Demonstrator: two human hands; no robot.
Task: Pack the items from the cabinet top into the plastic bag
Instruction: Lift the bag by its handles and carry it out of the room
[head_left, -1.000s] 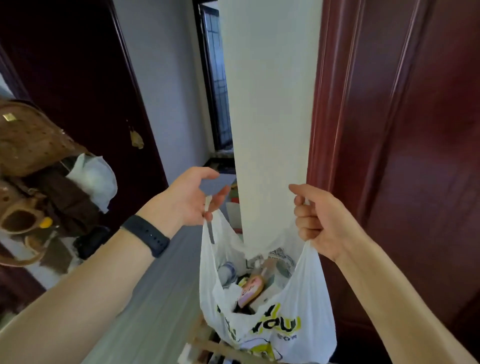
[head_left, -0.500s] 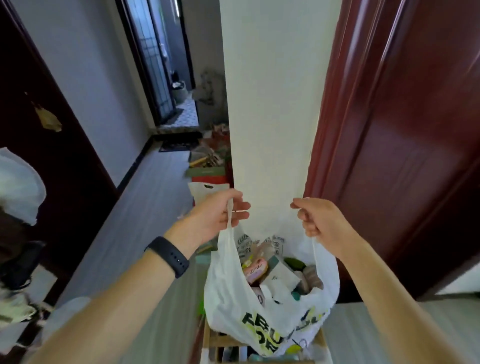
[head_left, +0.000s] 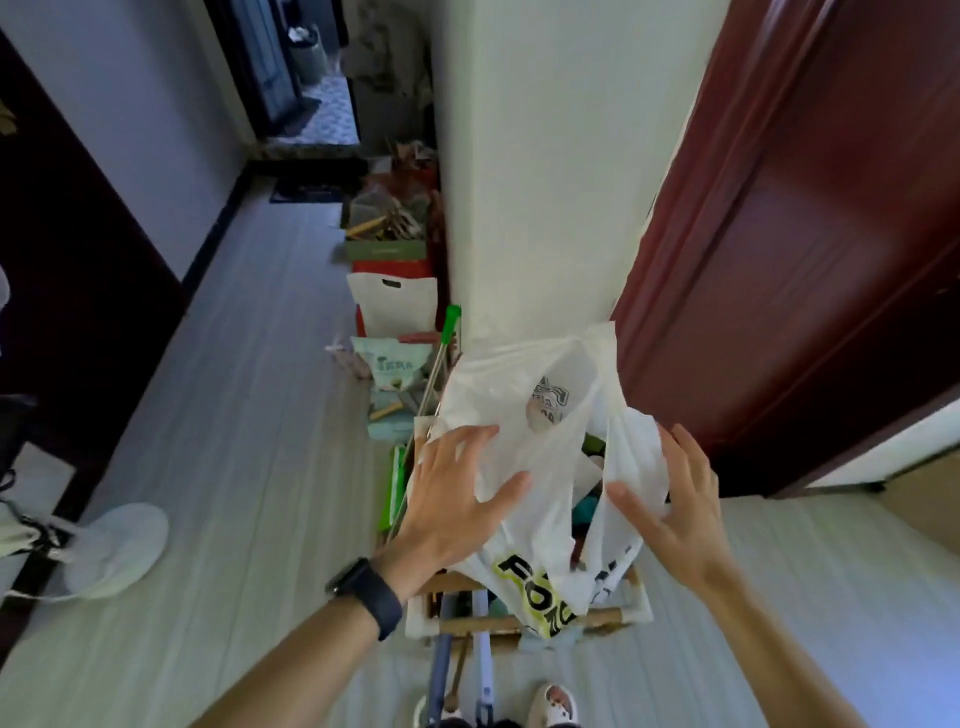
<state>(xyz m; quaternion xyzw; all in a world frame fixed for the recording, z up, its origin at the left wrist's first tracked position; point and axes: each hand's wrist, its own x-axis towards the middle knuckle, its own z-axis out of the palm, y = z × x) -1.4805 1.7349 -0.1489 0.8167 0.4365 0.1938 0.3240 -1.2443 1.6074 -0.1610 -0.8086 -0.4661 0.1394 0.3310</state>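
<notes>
Spread hands (head_left: 566, 499) around plastic bag (head_left: 524, 415)

Both arms are bare, no sleeves showing at all. There's a chunky black smartwatch with a wide rubbery band (head_left: 366, 595) on the left wrist, and white clog-style slippers with small charms (head_left: 555, 702) on the feet.

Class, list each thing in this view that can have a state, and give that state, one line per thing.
plastic bag: full, mouth open, resting on a wooden rack
left hand: open, fingers spread against the bag
right hand: open, fingers spread against the bag
red-brown door: ajar
</notes>
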